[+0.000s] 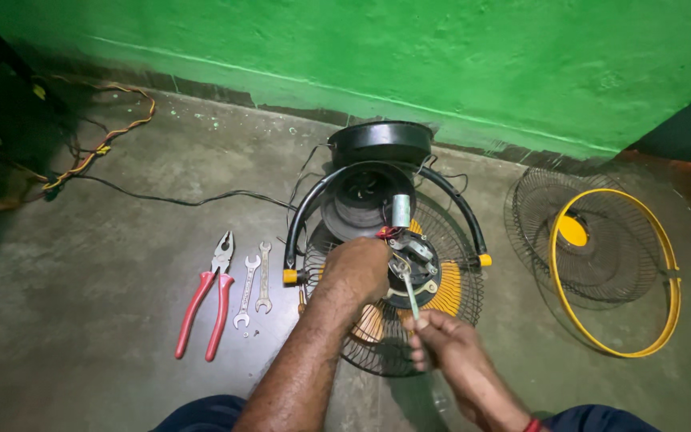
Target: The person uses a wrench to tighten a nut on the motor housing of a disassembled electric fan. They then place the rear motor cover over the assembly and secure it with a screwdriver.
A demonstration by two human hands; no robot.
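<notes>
A floor fan point(385, 264) lies partly taken apart on the concrete floor, its rear wire guard point(377, 352) and orange blades under the exposed motor point(413, 268). My left hand point(357, 272) rests on the motor's left side, gripping it. My right hand point(441, 340) holds a screwdriver point(409, 296) with a pale green handle, its tip at the motor housing. A small silver capacitor point(401, 210) stands above the motor, with red wires beside it. The fan's black curved stand point(309, 208) arches around it.
Red-handled pliers point(205, 296) and two open-end spanners point(254, 284) lie left of the fan. The removed front guard with a yellow ring point(613, 264) lies at the right. A black cable point(169, 198) and twisted wires point(113, 132) run along the left. Behind stands a green wall point(409, 56).
</notes>
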